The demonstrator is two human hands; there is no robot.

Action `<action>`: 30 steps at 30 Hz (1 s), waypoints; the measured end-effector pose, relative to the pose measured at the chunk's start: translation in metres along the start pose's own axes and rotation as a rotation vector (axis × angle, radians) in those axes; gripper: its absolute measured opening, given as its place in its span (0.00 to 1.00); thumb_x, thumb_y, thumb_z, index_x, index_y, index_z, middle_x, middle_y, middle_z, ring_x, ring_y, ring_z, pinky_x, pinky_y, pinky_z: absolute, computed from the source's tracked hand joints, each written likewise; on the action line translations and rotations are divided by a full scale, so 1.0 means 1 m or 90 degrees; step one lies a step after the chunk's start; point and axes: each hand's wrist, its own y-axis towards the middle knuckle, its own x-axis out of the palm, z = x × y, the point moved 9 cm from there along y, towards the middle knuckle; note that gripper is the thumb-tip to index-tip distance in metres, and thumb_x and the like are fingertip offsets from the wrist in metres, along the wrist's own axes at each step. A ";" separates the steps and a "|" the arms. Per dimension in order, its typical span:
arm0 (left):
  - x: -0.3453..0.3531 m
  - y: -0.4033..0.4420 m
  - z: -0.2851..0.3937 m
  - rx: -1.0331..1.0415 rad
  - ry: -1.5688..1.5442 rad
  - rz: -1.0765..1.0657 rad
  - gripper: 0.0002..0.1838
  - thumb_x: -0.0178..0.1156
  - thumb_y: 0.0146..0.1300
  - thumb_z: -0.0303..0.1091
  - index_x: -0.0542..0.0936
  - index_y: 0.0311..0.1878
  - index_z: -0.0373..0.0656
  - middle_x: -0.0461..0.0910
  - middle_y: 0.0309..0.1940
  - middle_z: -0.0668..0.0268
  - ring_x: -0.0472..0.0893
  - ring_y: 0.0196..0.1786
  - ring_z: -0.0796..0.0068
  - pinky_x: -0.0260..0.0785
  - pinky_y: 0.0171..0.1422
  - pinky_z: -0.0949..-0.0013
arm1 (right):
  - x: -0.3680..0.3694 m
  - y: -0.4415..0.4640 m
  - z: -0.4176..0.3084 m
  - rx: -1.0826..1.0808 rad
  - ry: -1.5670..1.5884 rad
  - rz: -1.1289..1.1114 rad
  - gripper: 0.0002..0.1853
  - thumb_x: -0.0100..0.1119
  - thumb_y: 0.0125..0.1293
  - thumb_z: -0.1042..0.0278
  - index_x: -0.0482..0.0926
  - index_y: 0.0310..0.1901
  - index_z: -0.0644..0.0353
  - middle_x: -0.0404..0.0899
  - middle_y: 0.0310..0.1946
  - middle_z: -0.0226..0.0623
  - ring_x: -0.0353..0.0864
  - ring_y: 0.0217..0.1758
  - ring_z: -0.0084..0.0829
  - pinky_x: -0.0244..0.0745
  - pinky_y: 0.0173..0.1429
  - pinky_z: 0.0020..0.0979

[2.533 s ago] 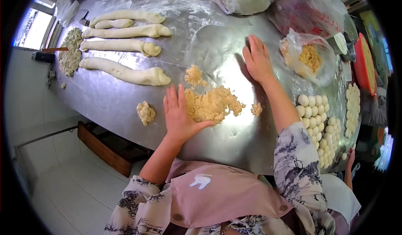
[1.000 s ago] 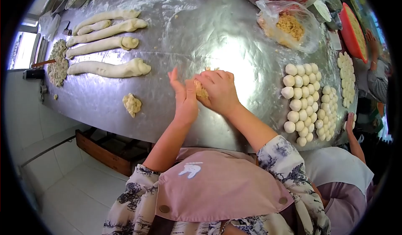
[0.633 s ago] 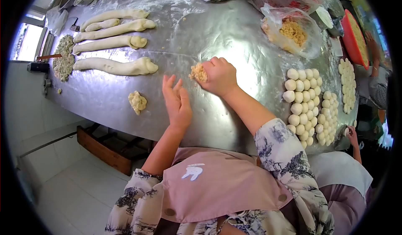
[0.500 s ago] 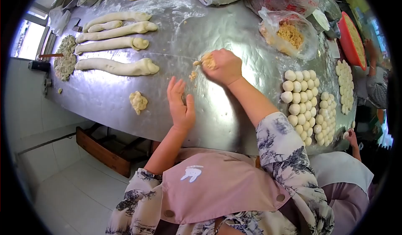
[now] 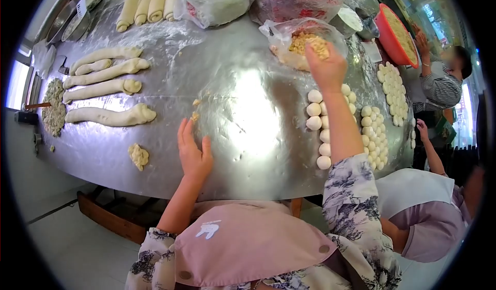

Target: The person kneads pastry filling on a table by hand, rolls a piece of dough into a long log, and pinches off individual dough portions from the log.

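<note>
Filling (image 5: 319, 48) is gripped in the curled right hand (image 5: 330, 70) at the plastic bag (image 5: 281, 35); its long axis cannot be determined. The left hand (image 5: 196, 156) is held with thumb spread wide, near crumbs (image 5: 196, 102).

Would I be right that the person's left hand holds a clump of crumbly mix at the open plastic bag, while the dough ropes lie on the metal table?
Not quite: in the head view it is the right hand, not the left hand, that holds the clump at the open plastic bag. The dough ropes do lie on the metal table.
</note>
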 end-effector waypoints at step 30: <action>0.039 0.031 -0.008 -0.028 0.259 -0.025 0.46 0.64 0.66 0.53 0.58 0.75 0.29 0.57 0.76 0.38 0.55 0.80 0.40 0.45 0.81 0.43 | 0.051 -0.088 0.023 0.101 0.260 -0.183 0.17 0.47 0.79 0.62 0.81 0.53 0.66 0.84 0.52 0.47 0.82 0.59 0.45 0.72 0.66 0.38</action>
